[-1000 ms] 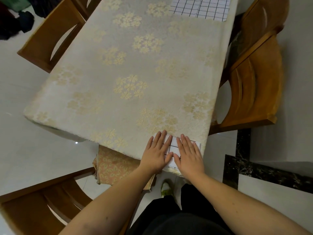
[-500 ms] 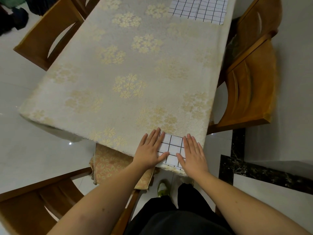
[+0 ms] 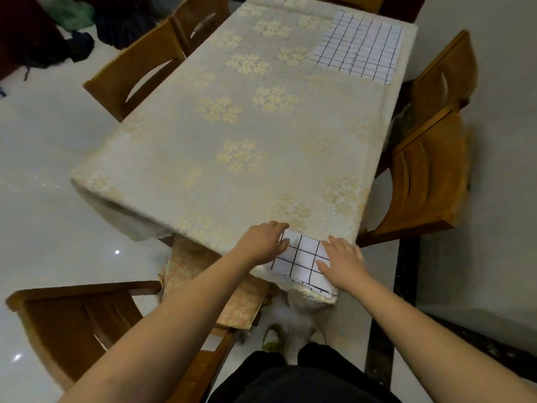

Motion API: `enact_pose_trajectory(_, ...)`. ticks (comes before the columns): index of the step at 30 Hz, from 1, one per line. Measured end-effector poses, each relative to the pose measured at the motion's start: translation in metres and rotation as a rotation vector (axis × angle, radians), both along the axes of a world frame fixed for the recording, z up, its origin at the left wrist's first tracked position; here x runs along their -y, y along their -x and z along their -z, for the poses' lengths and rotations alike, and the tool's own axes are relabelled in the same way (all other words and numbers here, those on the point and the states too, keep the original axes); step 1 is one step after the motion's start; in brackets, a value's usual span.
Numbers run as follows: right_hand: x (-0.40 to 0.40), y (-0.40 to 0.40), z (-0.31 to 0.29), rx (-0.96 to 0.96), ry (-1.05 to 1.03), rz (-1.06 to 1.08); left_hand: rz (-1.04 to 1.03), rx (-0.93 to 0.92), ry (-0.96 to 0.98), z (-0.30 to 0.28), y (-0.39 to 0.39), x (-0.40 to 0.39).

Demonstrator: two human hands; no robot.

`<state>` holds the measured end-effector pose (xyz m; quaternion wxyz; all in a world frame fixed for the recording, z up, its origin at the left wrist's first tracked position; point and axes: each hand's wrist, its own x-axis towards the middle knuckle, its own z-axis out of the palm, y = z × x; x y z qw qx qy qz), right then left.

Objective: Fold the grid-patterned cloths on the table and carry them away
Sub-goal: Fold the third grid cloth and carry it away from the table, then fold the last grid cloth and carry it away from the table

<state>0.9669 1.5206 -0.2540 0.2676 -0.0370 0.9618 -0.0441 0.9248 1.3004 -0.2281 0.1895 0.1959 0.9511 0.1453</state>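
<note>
Head view looks down your forearms to the near right corner of the table [image 3: 261, 135], where the folded cloth [image 3: 302, 257] lies as a small square on the flowered tablecloth [image 3: 180, 175]. It sits right at the edge, close to your body, which I judge is why it ended up there: you can press on it without leaning and lift it off without a reach.

Your left hand [image 3: 261, 245] lies on the cloth's left side, fingers bent and curled toward its far left corner. They touch the fabric there, but whether they pinch that corner or only press on it I cannot tell. Your right hand [image 3: 343, 263] is spread flat, palm down, on the cloth's right side, gripping nothing; it reads as a weight that keeps the layers from springing apart. With the hands set on either side, the middle of the grid shows between them.

The near edge of the bundle overhangs the table corner a little, and some loose layers show there, so take them up together when you lift.

The second grid cloth [image 3: 359, 46] lies open and flat at the far right corner, well apart from this one and untouched. By my reading the task is roughly half done: one cloth folded and not yet carried, one waiting. Wooden chairs [image 3: 427, 170] stand close by on the right.
</note>
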Motion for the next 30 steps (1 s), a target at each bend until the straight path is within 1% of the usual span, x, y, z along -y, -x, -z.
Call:
enact_pose_trajectory(2,0.002,-0.006,-0.016,0.006,-0.002,-0.016,0.041,-0.094,0.044,-0.020,-0.017,0.001)
enact_pose_trajectory(5,0.009,-0.020,-0.041,-0.047,0.064,-0.050,0.042,-0.220,0.107,-0.042,-0.047,0.005)
enact_pose_trajectory(8,0.018,-0.038,-0.061,-0.035,0.167,-0.069,-0.004,-0.264,0.147,-0.051,-0.078,0.011)
enact_pose_trajectory(11,0.023,-0.056,-0.077,-0.093,0.205,-0.166,-0.111,-0.243,0.193,-0.060,-0.110,0.015)
enact_pose_trajectory(14,0.025,-0.078,-0.094,-0.211,0.204,-0.274,-0.257,-0.188,0.154,-0.072,-0.146,0.013)
enact_pose_trajectory(17,0.028,-0.097,-0.101,-0.322,0.260,-0.345,-0.370,-0.217,0.153,-0.080,-0.183,0.008)
enact_pose_trajectory(19,0.031,-0.110,-0.105,-0.289,0.244,-0.410,-0.421,-0.162,0.160,-0.084,-0.205,0.008)
enact_pose_trajectory(22,0.033,-0.125,-0.104,-0.161,0.257,-0.472,-0.526,-0.013,0.156,-0.096,-0.238,0.015)
enact_pose_trajectory(24,0.039,-0.136,-0.108,-0.131,0.266,-0.510,-0.572,-0.040,0.192,-0.106,-0.259,0.021)
enact_pose_trajectory(27,0.060,-0.153,-0.114,-0.126,0.279,-0.572,-0.629,-0.083,0.315,-0.119,-0.293,0.029)
enact_pose_trajectory(30,0.092,-0.170,-0.122,-0.120,0.282,-0.686,-0.747,-0.065,0.336,-0.128,-0.327,0.041)
